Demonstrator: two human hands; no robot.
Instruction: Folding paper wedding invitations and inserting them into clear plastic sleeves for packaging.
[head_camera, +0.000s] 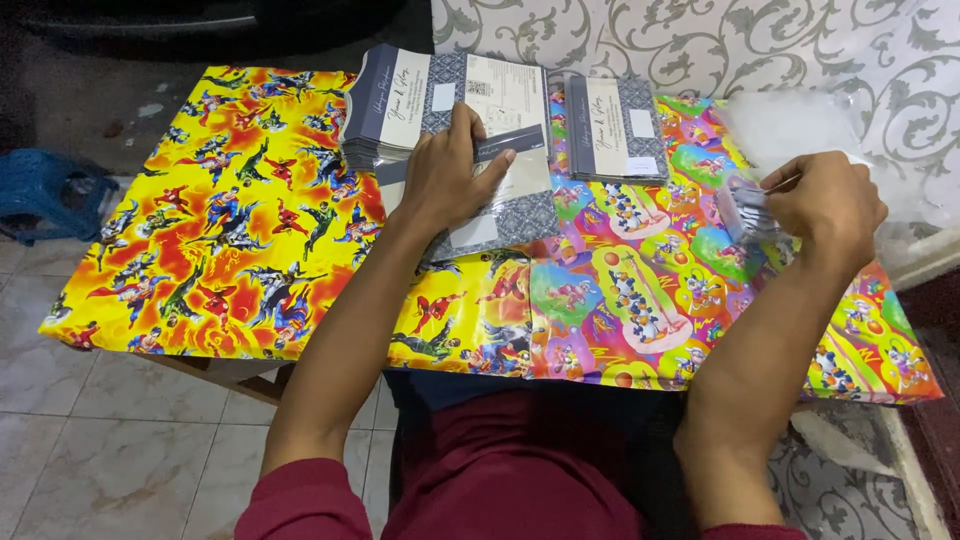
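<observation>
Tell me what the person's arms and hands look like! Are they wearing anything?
Both arms are bare from the elbow down. Dark red sleeves are pushed up at the left elbow and the right elbow. The left hand and right hand wear no gloves; no rings, watch or bracelets show.

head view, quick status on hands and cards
Left hand flat on a sleeved card. Right hand pinching small clear sleeves. Card stack behind, nothing blocking.

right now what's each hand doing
Left hand: flat on the clear-sleeved card, fingers partly spread, pressing not gripping.
Right hand: pinched shut on a small grey packet.
</observation>
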